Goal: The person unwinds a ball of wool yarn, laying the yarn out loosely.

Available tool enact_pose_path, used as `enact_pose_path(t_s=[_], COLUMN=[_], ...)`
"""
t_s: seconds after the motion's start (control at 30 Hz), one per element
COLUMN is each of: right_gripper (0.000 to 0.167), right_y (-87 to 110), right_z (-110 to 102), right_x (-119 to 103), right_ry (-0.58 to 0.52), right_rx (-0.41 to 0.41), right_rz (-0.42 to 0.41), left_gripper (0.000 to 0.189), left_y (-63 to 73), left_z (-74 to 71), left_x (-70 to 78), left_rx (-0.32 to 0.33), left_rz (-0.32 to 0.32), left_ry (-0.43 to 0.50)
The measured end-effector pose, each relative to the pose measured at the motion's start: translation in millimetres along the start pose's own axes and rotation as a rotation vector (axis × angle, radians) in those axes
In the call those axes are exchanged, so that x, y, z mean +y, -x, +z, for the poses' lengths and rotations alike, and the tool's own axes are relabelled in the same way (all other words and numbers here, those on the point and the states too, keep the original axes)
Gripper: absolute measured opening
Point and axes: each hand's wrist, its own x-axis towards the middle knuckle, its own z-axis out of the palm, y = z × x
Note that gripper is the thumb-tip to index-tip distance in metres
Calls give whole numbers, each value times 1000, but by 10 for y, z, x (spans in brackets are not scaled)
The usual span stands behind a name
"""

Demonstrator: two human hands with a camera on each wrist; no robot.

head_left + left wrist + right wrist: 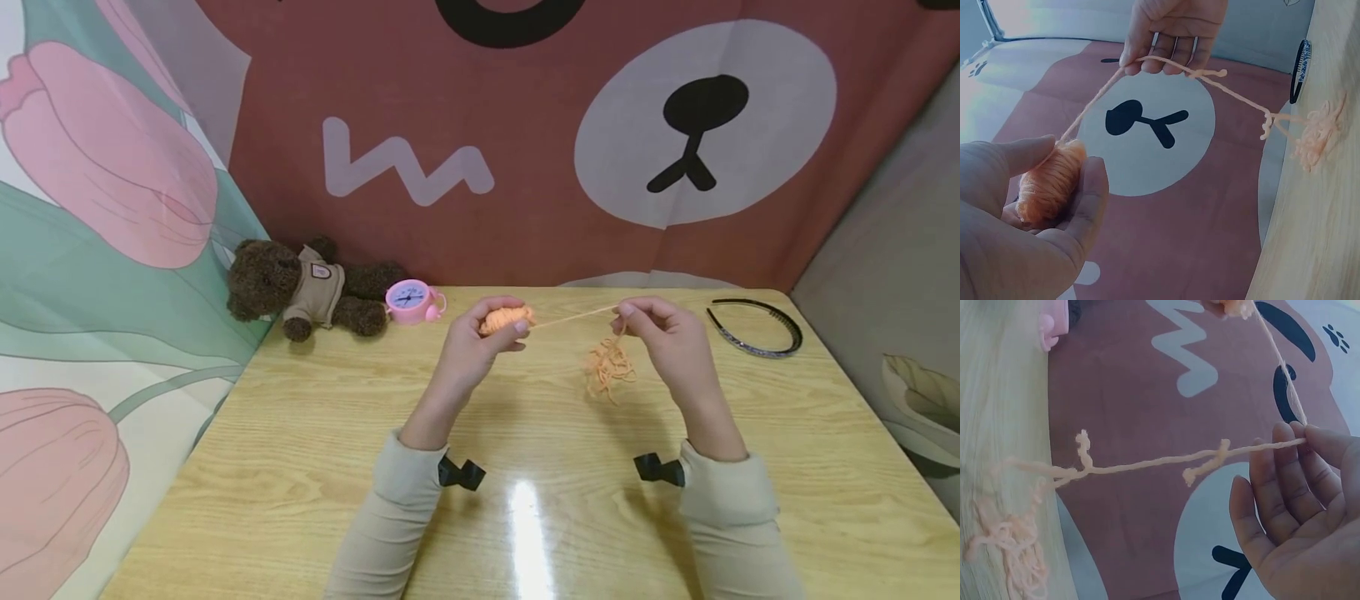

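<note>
An orange yarn ball (507,320), wound into an oval, is gripped in my left hand (480,333), its thumb across the front in the left wrist view. From it a single strand (573,318) runs taut to my right hand (671,337), which pinches it between thumb and forefinger (1319,481). Beyond that pinch the yarn drops to a loose orange tangle (611,367) below and left of the right hand. Short knotted ends (1207,465) stick out along the hanging length in the right wrist view.
A brown teddy bear (318,292) in a beige shirt lies at the back left of the wooden table (337,467). Against its feet stands a pink alarm clock (410,302). A black headband (776,352) rests at the back right. Printed cloth (525,225) hangs behind the table.
</note>
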Motion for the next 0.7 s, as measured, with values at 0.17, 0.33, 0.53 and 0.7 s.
enact_pose_path(t_s=[0.17, 0.33, 0.53, 0.7], right_gripper=[36, 34, 32, 32], right_y=[-16, -14, -7, -9], right_z=[-42, -90, -121, -132], right_x=[1, 0, 7, 6], right_ry=[-16, -39, -57, -80], right_rx=[13, 48, 64, 67], right_rz=[-13, -10, 18, 16], left_gripper=[33, 36, 48, 52], left_y=[-7, -14, -24, -41], left_z=[-14, -30, -44, -50], left_x=[19, 7, 10, 15], left_rx=[15, 28, 74, 139], left_rz=[-5, 16, 12, 34], left_ry=[0, 7, 42, 92])
